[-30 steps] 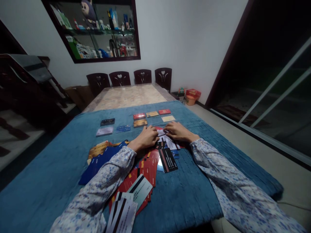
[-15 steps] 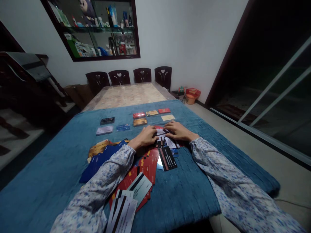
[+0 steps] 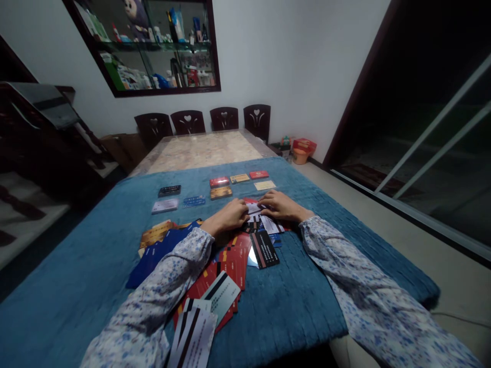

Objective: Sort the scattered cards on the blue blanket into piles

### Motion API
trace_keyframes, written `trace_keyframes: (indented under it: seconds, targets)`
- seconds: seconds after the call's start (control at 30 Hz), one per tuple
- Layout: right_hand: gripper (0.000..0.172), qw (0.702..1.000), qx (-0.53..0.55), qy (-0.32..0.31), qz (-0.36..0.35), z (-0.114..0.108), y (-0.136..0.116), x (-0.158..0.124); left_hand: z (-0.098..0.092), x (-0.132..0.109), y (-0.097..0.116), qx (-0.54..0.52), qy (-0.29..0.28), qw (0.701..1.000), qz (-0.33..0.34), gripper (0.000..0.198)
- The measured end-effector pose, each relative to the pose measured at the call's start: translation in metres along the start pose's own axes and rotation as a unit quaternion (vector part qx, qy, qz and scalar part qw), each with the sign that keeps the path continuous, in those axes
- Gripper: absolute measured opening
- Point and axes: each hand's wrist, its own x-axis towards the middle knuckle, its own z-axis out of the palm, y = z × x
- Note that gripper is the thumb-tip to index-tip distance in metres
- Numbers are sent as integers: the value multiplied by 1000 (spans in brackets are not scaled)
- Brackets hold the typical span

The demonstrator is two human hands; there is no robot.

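On the blue cloth over the worktop, the left hand and right hand flank a white card near frame centre, though I cannot tell whether either grip holds it.

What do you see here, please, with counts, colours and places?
Table: one, beige-topped, centre
Blanket: one, blue, table's near part
Card groups: eight, mixed colours, blanket's far part
Loose cards: many, multicoloured, blanket's near part
Chairs: four, dark, table's far end
Wall cabinet: one, dark-framed, upper left
Plush toy: one, purple, inside cabinet
Bucket: one, orange, beyond table, right
Doorway: one, dark, right
Sleeves: two, blue-flecked white, foreground
Left hand: one, bare, at loose cards
Right hand: one, bare, at loose cards
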Motion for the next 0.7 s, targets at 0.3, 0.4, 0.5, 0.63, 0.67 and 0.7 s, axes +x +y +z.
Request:
trace_keyframes:
  seconds: [0.3,0.4,0.5,0.63,0.67,0.7]
  targets:
    - [34,1000,-12,-16,-4,-3,-2,1,-1,0,3,32,-12,999,8,19]
    - [35,1000,-6,-6,-5,-2,-3,0,-1,0,7,45,-7,999,12,16]
    - [37,1000,-7,5,-9,0,-3,-1,-2,0,9,43,-1,999,15,17]
    - [32,1000,-13,24,-16,2,-2,-1,-3,0,8,63,-3,998,15,20]
    - [30,999,-13,30,-18,2,-2,-1,-3,0,8,66,-3,998,16,21]
    - [28,999,-12,37,-19,2,-1,-1,-3,0,7,65,-2,998,17,22]
